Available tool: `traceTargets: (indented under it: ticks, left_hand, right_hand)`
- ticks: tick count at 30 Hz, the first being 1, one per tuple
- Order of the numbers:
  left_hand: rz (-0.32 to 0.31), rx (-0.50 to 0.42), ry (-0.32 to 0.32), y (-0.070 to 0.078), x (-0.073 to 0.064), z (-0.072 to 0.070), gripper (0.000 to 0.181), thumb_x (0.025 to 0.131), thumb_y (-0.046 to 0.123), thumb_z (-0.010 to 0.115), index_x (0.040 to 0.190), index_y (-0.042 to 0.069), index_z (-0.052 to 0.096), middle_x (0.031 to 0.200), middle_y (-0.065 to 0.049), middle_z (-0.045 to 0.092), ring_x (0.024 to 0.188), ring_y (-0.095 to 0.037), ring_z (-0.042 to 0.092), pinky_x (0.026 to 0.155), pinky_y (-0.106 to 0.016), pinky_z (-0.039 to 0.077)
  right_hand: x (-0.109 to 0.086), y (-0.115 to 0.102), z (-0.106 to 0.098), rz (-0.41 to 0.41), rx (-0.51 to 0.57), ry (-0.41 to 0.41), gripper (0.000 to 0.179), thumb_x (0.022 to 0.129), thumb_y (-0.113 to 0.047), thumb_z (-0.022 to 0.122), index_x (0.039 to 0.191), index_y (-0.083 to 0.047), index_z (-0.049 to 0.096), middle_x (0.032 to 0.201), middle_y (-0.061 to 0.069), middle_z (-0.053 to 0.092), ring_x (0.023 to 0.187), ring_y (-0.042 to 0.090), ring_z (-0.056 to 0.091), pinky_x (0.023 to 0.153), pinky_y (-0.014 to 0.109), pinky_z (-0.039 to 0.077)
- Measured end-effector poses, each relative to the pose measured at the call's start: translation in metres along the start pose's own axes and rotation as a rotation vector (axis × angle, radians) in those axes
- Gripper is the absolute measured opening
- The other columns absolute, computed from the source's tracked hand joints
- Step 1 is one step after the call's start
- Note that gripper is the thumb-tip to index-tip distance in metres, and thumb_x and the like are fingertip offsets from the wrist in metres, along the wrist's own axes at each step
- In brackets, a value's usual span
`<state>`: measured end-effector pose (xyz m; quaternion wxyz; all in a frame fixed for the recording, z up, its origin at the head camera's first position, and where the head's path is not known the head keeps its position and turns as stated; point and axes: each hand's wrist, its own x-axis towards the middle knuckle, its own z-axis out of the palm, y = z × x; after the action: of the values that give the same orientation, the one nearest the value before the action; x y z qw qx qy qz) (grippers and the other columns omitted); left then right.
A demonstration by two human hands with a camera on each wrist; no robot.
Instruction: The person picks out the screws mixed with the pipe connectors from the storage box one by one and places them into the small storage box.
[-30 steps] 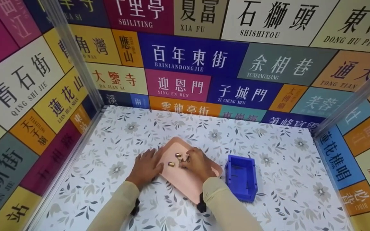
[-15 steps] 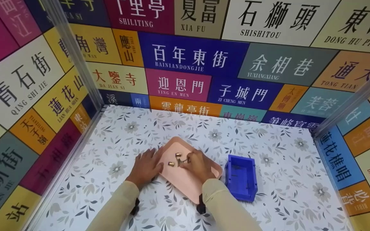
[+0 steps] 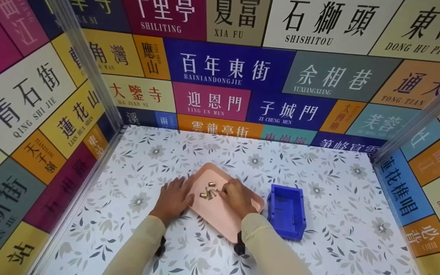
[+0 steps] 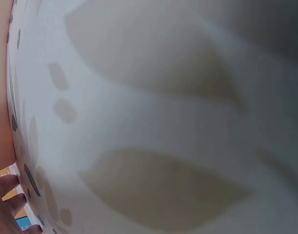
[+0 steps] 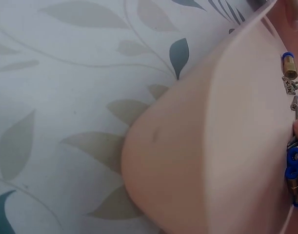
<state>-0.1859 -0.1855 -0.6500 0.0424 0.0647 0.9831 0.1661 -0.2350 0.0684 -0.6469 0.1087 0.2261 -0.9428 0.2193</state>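
A pink tray (image 3: 220,217) lies on the table with brass fittings (image 3: 204,195) and several screws (image 3: 209,191) loose inside. In the right wrist view, blue-collared fittings (image 5: 289,66) and cross-head screws (image 5: 289,87) show at the right edge. My left hand (image 3: 173,198) rests with fingers extended at the tray's left side; its fingertips (image 4: 9,195) show in the left wrist view. My right hand (image 3: 236,196) reaches over the tray from the right, curled fingers pinching at a screw beside the loose ones. Its palm hides part of the tray.
A blue bin (image 3: 287,229) with a few screws in it stands right of the tray. Flower-patterned cloth (image 3: 338,191) covers the table. Panels with printed signs (image 3: 227,65) enclose the back and sides.
My right fingers have drawn slightly to the right, and more screws now lie uncovered near the fittings, to the left of the fingertips. The left hand, tray and bin have not moved.
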Motion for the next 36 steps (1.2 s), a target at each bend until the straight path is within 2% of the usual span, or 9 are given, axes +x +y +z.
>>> traceTargets:
  ticks: [7, 15, 23, 30, 36]
  left_hand:
    - [0.039, -0.003, 0.026, -0.002, 0.0, -0.001, 0.068, 0.105, 0.052, 0.038, 0.165, 0.032, 0.015, 0.167, -0.011, 0.033, 0.154, -0.036, 0.03, 0.122, -0.064, 0.022]
    - [0.035, 0.002, 0.016, -0.002, 0.0, 0.0, 0.068, 0.105, 0.052, 0.038, 0.165, 0.032, 0.013, 0.167, -0.011, 0.031, 0.154, -0.036, 0.029, 0.123, -0.063, 0.021]
    - [0.013, -0.005, -0.015, -0.002, 0.001, 0.0, 0.069, 0.105, 0.055, 0.036, 0.165, 0.035, 0.009, 0.169, -0.008, 0.027, 0.156, -0.033, 0.025, 0.125, -0.061, 0.018]
    - [0.012, -0.012, -0.011, -0.002, 0.002, 0.0, 0.069, 0.105, 0.054, 0.037, 0.165, 0.035, 0.01, 0.169, -0.008, 0.028, 0.156, -0.034, 0.025, 0.124, -0.062, 0.018]
    - [0.041, -0.007, 0.012, -0.003, 0.001, 0.0, 0.067, 0.105, 0.052, 0.036, 0.165, 0.033, 0.012, 0.167, -0.011, 0.033, 0.153, -0.037, 0.029, 0.122, -0.064, 0.022]
  right_hand:
    - [-0.001, 0.002, 0.0, -0.015, -0.021, 0.007, 0.02, 0.087, -0.021, 0.08, 0.07, -0.015, 0.073, 0.079, 0.0, 0.066, 0.079, 0.02, 0.061, 0.069, 0.031, 0.052]
    - [0.0, 0.002, -0.003, 0.016, 0.035, -0.041, 0.013, 0.088, -0.018, 0.079, 0.076, -0.013, 0.076, 0.082, 0.0, 0.067, 0.081, 0.018, 0.06, 0.074, 0.032, 0.053]
    - [0.001, -0.002, -0.009, 0.077, 0.105, -0.103, 0.012, 0.092, -0.019, 0.076, 0.083, -0.011, 0.076, 0.083, -0.002, 0.063, 0.077, 0.013, 0.056, 0.069, 0.028, 0.048]
    - [0.001, -0.001, -0.01, 0.081, 0.095, -0.104, 0.013, 0.091, -0.02, 0.077, 0.081, -0.012, 0.075, 0.083, -0.002, 0.062, 0.076, 0.013, 0.055, 0.069, 0.028, 0.049]
    - [0.001, -0.003, -0.015, 0.085, 0.111, -0.126, 0.013, 0.092, -0.019, 0.076, 0.081, -0.013, 0.074, 0.084, -0.002, 0.063, 0.075, 0.012, 0.057, 0.067, 0.027, 0.049]
